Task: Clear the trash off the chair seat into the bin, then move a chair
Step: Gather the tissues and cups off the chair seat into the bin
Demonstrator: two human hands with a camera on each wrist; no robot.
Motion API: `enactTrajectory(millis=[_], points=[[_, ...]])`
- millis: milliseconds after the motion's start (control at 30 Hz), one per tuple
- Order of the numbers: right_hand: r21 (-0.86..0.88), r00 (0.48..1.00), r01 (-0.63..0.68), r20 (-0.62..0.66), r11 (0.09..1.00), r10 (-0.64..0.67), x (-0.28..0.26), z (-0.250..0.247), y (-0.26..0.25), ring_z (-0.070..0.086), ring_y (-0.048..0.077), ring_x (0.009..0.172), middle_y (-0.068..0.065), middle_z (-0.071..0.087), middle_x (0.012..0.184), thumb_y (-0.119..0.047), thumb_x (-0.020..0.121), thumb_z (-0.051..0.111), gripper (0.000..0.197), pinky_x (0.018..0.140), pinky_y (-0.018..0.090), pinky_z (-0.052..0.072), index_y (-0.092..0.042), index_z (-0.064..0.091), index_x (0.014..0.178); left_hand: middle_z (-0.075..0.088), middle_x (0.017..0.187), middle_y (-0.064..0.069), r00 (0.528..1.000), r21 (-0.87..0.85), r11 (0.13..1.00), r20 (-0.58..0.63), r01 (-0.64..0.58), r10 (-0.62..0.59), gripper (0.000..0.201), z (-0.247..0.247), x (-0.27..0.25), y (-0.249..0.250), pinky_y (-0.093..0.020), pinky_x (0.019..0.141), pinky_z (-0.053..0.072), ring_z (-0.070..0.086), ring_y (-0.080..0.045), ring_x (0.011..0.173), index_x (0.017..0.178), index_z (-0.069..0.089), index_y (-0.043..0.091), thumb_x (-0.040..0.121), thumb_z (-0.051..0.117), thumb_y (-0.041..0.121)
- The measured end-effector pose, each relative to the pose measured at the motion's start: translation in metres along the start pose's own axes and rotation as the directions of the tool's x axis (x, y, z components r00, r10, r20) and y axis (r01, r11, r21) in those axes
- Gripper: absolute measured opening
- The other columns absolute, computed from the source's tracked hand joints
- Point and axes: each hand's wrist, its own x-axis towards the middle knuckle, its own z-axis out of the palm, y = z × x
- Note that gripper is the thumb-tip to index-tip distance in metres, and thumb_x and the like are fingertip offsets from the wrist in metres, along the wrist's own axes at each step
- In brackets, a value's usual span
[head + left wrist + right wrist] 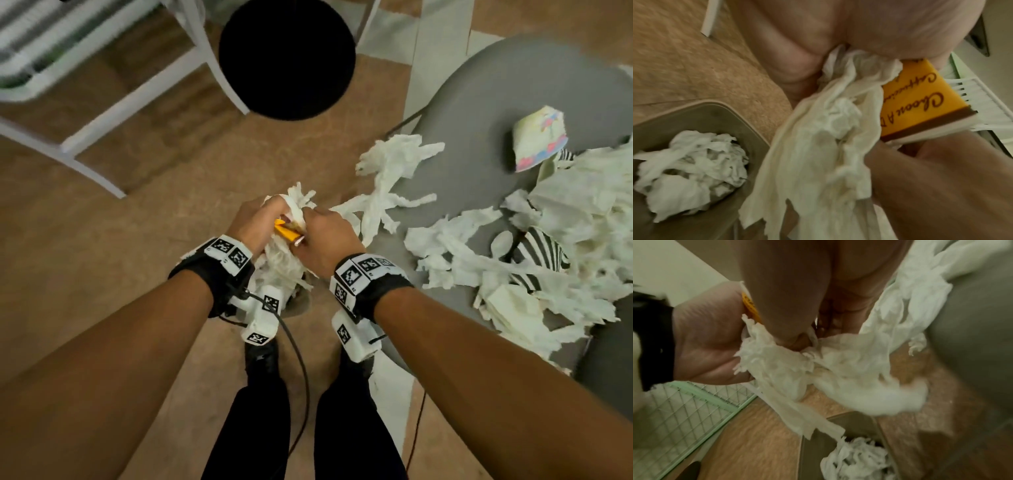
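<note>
Over the beige bin (701, 108), my left hand (260, 219) and right hand (325, 236) are pressed together, both gripping one wad of white tissue (291, 202) with an orange packet (287, 233) caught in it. Tissue tails (818, 154) hang down from the wad toward the bin. The bin holds crumpled tissue (690, 162) and sits mostly hidden under my wrists in the head view. To my right the grey chair seat (479, 113) carries a heap of torn tissue (565, 222), a crushed paper cup (537, 140) and a black-and-white striped piece (541, 250); one strip (387, 192) trails off its left edge.
A black round stool (287, 58) stands ahead of the bin, with a white frame (85, 137) to its left. A dark cable (298, 359) runs from my left wrist down past my legs. A wire grid panel (684, 410) lies low on the left.
</note>
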Motion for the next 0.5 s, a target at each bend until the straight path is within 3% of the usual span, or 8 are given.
enactTrajectory(millis=[167, 300, 400, 500], points=[[0.101, 0.998, -0.042, 0.051, 0.994, 0.037, 0.012, 0.050, -0.025, 0.061, 0.032, 0.090, 0.011, 0.063, 0.098, -0.030, 0.081, 0.067, 0.030, 0.073, 0.036, 0.048, -0.011, 0.059, 0.102, 0.063, 0.065, 0.002, 0.996, -0.006, 0.999, -0.075, 0.050, -0.050, 0.017, -0.036, 0.000, -0.038, -0.034, 0.068, 0.044, 0.057, -0.019, 0.065, 0.063, 0.068, 0.021, 0.061, 0.064, 0.037], [0.130, 0.990, -0.112, 0.096, 0.985, 0.100, 0.020, 0.082, -0.025, 0.059, 0.027, 0.084, 0.007, 0.063, 0.090, -0.030, 0.078, 0.071, 0.022, 0.067, 0.030, 0.041, -0.015, 0.058, 0.087, 0.066, 0.068, -0.002, 0.990, -0.036, 0.993, -0.081, 0.110, -0.113, 0.027, -0.049, 0.012, -0.072, -0.036, 0.068, 0.048, 0.062, -0.023, 0.069, 0.069, 0.071, 0.018, 0.061, 0.065, 0.043], [0.189, 0.977, -0.198, 0.117, 0.962, 0.178, 0.026, 0.105, -0.021, 0.061, 0.024, 0.080, 0.003, 0.065, 0.085, -0.030, 0.079, 0.068, 0.014, 0.065, 0.026, 0.039, -0.020, 0.058, 0.080, 0.073, 0.076, -0.003, 0.986, -0.040, 0.989, -0.091, 0.139, -0.142, 0.034, -0.055, 0.027, -0.096, -0.044, 0.081, 0.055, 0.069, -0.029, 0.079, 0.074, 0.075, 0.019, 0.061, 0.063, 0.048], [0.178, 0.963, -0.256, 0.137, 0.950, 0.234, 0.031, 0.123, -0.013, 0.061, 0.028, 0.077, 0.006, 0.065, 0.079, -0.027, 0.080, 0.063, 0.012, 0.063, 0.027, 0.039, -0.016, 0.059, 0.077, 0.077, 0.089, -0.001, 0.980, -0.064, 0.985, -0.109, 0.162, -0.168, 0.041, -0.058, 0.040, -0.120, -0.048, 0.092, 0.055, 0.072, -0.028, 0.091, 0.088, 0.079, 0.024, 0.063, 0.058, 0.048]])
